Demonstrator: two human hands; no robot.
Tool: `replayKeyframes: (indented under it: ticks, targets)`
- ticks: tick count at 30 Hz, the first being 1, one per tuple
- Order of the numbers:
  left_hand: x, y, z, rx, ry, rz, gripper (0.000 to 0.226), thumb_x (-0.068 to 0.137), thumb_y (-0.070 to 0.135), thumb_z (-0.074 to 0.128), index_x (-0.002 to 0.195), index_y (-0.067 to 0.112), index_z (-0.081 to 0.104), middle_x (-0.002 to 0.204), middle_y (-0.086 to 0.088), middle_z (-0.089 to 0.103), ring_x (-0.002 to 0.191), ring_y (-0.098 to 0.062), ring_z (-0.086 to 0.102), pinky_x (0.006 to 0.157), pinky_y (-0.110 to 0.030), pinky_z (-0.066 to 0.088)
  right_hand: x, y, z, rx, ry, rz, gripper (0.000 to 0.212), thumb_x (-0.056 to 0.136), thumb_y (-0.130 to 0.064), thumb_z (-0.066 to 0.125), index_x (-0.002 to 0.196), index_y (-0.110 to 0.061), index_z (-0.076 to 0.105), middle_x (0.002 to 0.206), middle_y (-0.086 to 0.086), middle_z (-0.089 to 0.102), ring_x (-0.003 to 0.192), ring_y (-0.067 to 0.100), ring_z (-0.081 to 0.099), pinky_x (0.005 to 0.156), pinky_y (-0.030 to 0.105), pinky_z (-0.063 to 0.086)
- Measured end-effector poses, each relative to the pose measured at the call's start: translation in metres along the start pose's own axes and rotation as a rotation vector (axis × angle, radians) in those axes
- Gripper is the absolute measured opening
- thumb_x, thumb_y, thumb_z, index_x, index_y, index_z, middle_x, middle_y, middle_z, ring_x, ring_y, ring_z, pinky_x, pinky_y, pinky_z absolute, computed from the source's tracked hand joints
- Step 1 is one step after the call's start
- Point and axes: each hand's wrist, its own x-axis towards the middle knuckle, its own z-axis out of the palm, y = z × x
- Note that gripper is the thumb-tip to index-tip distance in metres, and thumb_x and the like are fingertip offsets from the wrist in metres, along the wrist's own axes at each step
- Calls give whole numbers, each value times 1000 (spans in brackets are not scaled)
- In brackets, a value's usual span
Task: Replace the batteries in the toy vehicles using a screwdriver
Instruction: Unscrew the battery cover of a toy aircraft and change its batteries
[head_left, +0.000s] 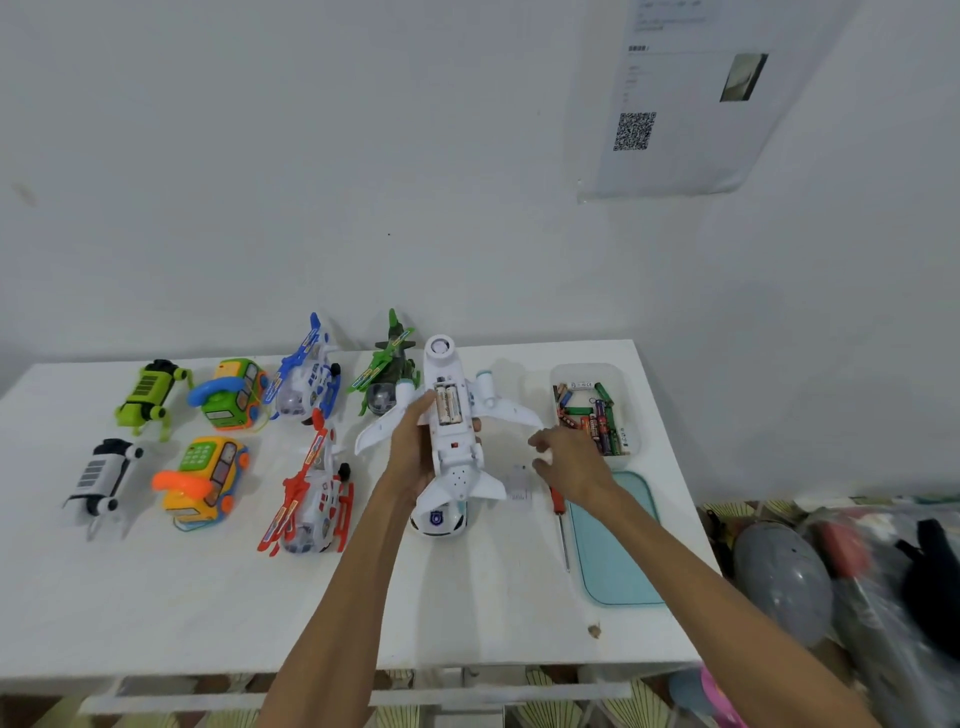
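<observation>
A white toy airplane (457, 467) lies belly-up, its battery compartment (448, 405) uncovered with batteries inside. My left hand (413, 447) grips the fuselage from the left side. My right hand (569, 460) hovers to the plane's right with loosely spread fingers and holds nothing. Below it on the table lie the small white compartment cover (518, 483) and a red-handled screwdriver (561, 525). A clear tub (626, 379) with several loose batteries (592, 418) stands just right of my right hand.
Other toys fill the white table (156, 597) at left: blue helicopter (306, 379), green helicopter (387, 369), red helicopter (314, 499), two bus phones (231, 395) (205, 478), a green robot dog (148, 395) and a white one (101, 480). A teal lid (615, 545) lies at right. Clutter sits beyond the table's right edge.
</observation>
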Motion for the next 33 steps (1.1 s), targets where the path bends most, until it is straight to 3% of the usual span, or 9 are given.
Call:
replayKeyframes:
  ticks: [4, 8, 12, 18, 20, 23, 27, 29, 33]
  targets:
    - [5, 4, -15, -73, -2, -11, 76, 52, 48, 94, 109, 7, 67, 86, -17, 62, 68, -30, 59, 64, -37, 55, 3, -19, 15, -325, -175, -114, 63, 89, -30, 73, 144, -12, 49, 132, 9, 59, 121, 29, 56, 93, 37, 50]
    - [7, 6, -22, -80, 9, 24, 79, 55, 49, 92, 115, 6, 66, 92, -18, 65, 75, -31, 65, 69, -39, 57, 2, -19, 30, -413, -193, -87, 58, 90, -34, 73, 136, -9, 49, 128, 12, 52, 114, 31, 56, 84, 36, 46]
    - [9, 5, -31, -111, 12, 18, 76, 62, 47, 89, 121, 7, 62, 95, -16, 64, 78, -30, 65, 72, -40, 57, 1, -13, 32, -212, -169, -51, 52, 87, -26, 77, 132, -15, 53, 125, 13, 59, 110, 29, 59, 83, 35, 49]
    - [7, 7, -31, -130, 88, 45, 51, 91, 48, 51, 113, 6, 69, 93, -16, 65, 76, -29, 65, 70, -39, 57, -2, -6, 1, 155, 54, 15, 13, 97, -6, 65, 106, -11, 73, 93, 8, 74, 64, 18, 71, 58, 24, 58]
    - [8, 7, -31, -111, 96, 50, 52, 91, 49, 51, 112, 6, 71, 95, -18, 64, 77, -30, 65, 72, -39, 56, 4, -9, -22, 229, 198, 14, 10, 96, -9, 68, 102, -14, 74, 90, 7, 75, 64, 12, 70, 61, 15, 54]
    - [7, 7, -28, -77, 116, 34, 55, 89, 50, 51, 119, 5, 64, 97, -19, 64, 78, -31, 66, 73, -39, 56, 16, -15, -54, 272, 474, 13, 9, 94, -19, 71, 101, -17, 77, 87, 0, 77, 75, 11, 71, 83, 26, 57]
    - [10, 5, -25, -72, 102, 5, 61, 82, 50, 66, 124, 6, 62, 97, -18, 64, 78, -31, 67, 73, -39, 57, 18, -45, -84, 563, 680, -53, 10, 93, -16, 73, 101, -11, 75, 85, -2, 77, 78, 11, 73, 80, 27, 60]
    - [10, 4, -21, -99, 65, -16, 67, 74, 49, 77, 125, 7, 63, 97, -17, 63, 79, -30, 65, 72, -39, 56, 12, -67, -90, 733, 639, -122, 10, 92, -10, 73, 101, -7, 74, 86, 2, 77, 77, 13, 75, 78, 23, 60]
    - [10, 1, -11, -128, 52, -36, 50, 88, 45, 59, 114, 3, 67, 93, -16, 63, 76, -28, 64, 68, -36, 56, 6, -100, -78, 772, 403, -216, 9, 89, -8, 76, 98, -7, 76, 88, 3, 77, 78, 16, 76, 77, 27, 62]
